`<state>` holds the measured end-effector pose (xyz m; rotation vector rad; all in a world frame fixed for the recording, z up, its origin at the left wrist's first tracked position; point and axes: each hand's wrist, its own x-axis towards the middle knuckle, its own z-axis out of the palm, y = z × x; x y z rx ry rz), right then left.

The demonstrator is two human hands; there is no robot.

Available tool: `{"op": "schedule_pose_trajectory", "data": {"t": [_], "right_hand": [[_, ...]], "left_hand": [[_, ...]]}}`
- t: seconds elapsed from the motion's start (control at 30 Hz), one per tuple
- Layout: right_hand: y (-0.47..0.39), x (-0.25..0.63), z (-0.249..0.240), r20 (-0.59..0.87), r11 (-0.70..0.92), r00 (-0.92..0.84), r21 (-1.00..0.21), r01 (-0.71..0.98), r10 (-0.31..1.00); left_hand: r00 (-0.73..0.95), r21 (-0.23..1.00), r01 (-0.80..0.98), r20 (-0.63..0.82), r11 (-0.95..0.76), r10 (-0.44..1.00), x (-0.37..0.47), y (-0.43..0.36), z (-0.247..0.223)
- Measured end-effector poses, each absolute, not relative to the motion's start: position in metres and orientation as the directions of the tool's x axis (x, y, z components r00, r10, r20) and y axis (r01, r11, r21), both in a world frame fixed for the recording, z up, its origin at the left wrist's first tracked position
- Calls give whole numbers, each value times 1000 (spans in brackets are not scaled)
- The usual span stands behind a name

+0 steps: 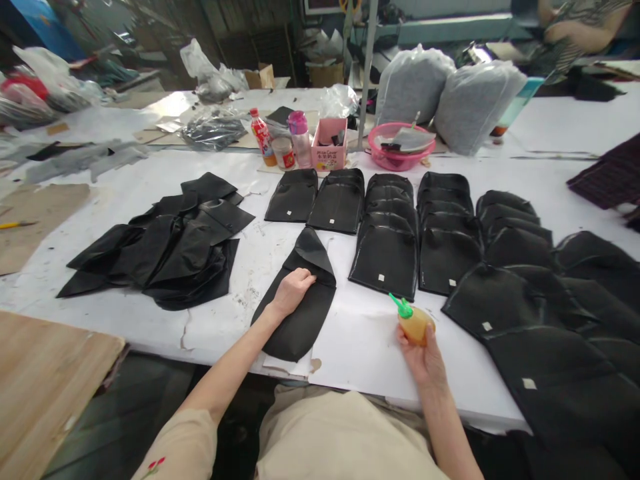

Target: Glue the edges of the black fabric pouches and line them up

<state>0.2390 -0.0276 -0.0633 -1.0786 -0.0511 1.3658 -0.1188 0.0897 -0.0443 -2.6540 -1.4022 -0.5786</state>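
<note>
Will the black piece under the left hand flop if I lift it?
The black piece probably bends, since its top flap folds over near the left hand. It's likely light, as it looks thin. It shouldn't roll, as it lies flat.

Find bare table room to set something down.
White tabletop is bare between the flat black pointed piece under your left hand and the amber plastic squeeze bottle in your right hand; a narrower strip fronts the heaped black sheets. Overlapping glossy black pouches crowd the right side.

Bright, diffuse light; soft glare on black sheets (300, 300)
</note>
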Motion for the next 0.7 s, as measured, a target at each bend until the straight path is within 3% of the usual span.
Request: {"op": "schedule_pose_trajectory", "data": {"t": [0.17, 0.3, 0.4, 0.5, 0.57, 0.63, 0.7], "right_hand": [[-28, 236, -60, -552, -155, 284, -617, -771, 784], [-28, 236, -62, -578, -166, 275, -595, -786, 769], [-28, 237, -65, -556, -166, 274, -614, -771, 785], [-29, 238, -66, -527, -172, 253, -629, -758, 811], [-29, 237, -66, -517, -170, 249, -633, -755, 819], [-29, 235, -63, -505, -169, 246, -642, -748, 828], [-29, 234, -59, -491, -175, 239, -656, -734, 837]], "left_hand": [[550, 38, 798, 362, -601, 752, -114, 94, -34], [515, 44, 802, 455, -596, 727, -122, 92, -14], [441, 174, 760, 569, -626, 694, -139, 81, 17], [273, 406, 716, 586, -568, 763, -154, 63, 62], [135, 643, 638, 447, -423, 884, -160, 51, 92], [129, 852, 480, 167, -209, 977, -160, 45, 113], [184, 948, 315, -115, 52, 976, -154, 48, 119]]}}
